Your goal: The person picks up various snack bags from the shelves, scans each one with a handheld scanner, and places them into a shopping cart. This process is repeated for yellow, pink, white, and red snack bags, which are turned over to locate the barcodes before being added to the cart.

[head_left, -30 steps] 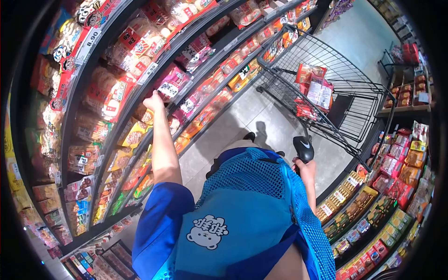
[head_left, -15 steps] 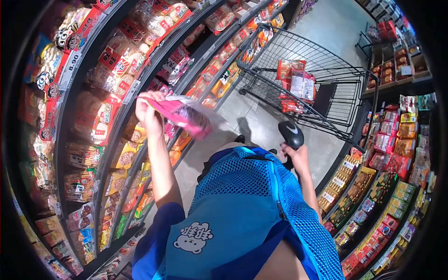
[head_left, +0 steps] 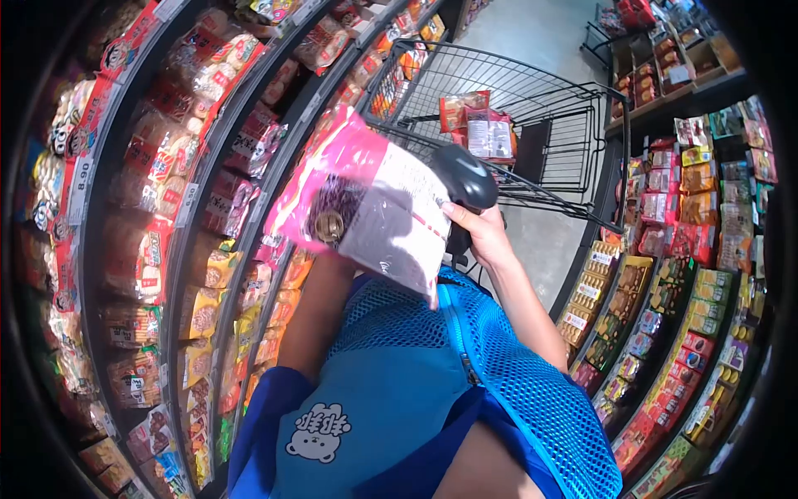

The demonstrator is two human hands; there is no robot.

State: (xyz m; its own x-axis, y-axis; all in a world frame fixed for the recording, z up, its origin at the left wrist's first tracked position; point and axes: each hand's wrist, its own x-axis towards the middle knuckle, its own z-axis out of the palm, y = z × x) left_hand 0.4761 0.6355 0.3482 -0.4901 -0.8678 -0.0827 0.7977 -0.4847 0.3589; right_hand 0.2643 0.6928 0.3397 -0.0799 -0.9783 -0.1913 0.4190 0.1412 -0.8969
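A pink and white snack bag (head_left: 374, 208) is held up in front of my body, its printed back facing me. My left arm reaches up behind the bag, which hides that hand's fingers. My right hand (head_left: 484, 231) is wrapped round the handle of a black handheld scanner (head_left: 465, 176). The scanner's head is right beside the bag's right edge. Beyond them, red snack packs (head_left: 489, 133) lie in a black wire shopping cart (head_left: 573, 166).
Shelves of packaged snacks (head_left: 158, 179) curve along the left side. More shelves with boxes and packets (head_left: 697, 179) stand on the right. The cart is ahead on the grey floor (head_left: 532, 33), between the shelf rows.
The pink bag has moved from beside the left shelf to the middle, with its back now toward me. My right hand has raised the scanner beside it.
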